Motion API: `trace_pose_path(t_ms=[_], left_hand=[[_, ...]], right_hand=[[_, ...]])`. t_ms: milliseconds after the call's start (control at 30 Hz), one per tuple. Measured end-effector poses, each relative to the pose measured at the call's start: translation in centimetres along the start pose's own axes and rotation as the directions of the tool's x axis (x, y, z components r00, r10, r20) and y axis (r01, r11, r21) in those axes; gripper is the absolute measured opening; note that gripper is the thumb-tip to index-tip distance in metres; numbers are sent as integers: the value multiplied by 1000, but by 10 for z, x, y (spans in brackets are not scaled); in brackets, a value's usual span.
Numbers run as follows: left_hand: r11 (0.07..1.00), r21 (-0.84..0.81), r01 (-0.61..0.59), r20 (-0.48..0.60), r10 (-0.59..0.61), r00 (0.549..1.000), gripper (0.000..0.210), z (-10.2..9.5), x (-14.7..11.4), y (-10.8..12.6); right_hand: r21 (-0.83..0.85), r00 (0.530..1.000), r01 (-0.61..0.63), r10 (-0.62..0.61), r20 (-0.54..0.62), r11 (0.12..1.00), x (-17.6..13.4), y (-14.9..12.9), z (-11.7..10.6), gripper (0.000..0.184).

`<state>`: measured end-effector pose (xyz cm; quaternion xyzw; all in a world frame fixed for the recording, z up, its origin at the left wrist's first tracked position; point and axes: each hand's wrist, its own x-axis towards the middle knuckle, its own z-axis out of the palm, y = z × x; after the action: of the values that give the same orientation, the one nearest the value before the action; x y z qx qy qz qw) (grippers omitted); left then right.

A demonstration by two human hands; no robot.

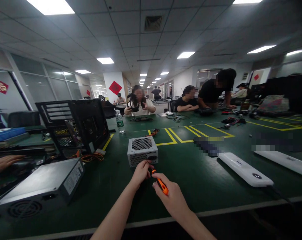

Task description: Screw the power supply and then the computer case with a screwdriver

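Note:
A grey computer power supply (141,151) with a fan grille on top sits on the green table in front of me. My right hand (169,193) is closed around the handle of an orange screwdriver (163,186), which points away from me toward the power supply. Just in front of the unit, my left hand (141,173) has its fingertips pinched together close to the lower edge of its near face and the screwdriver's front end. Whatever lies between those fingertips is too small to make out, and the screwdriver's tip is hidden behind the left fingers.
At left stand a larger power supply (43,186) and an open black computer case (76,126). Another person's hand (7,165) reaches in there. A water bottle (119,122) stands behind. White devices (246,169) lie at right on the table (196,193). People sit and stand across.

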<state>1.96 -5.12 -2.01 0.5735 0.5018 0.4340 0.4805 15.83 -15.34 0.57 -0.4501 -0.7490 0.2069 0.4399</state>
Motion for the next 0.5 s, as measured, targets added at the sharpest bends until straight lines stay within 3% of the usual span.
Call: trace_pose_path(t_ms=[167,267,367,433,500], left_hand=[[998,69,7,-15,-6,1000,24,-1,4,-5],[968,217,-129,-79,149,986,18,-2,-3,2],[868,360,-341,-223,435,872,12,-5,-15,19],[854,381,-355,-393,497,774,13,-12,-21,29],[875,383,-298,-583,479,656,19,-23,-22,33]], right_hand=[[137,995,7,6,-98,990,1,2,-14,21],[198,983,-65,97,-156,978,24,12,-21,23],[343,957,-171,238,-166,924,59,31,-16,25],[415,931,-222,318,-178,882,83,44,-8,26],[428,918,-233,343,-201,873,101,54,2,26]])
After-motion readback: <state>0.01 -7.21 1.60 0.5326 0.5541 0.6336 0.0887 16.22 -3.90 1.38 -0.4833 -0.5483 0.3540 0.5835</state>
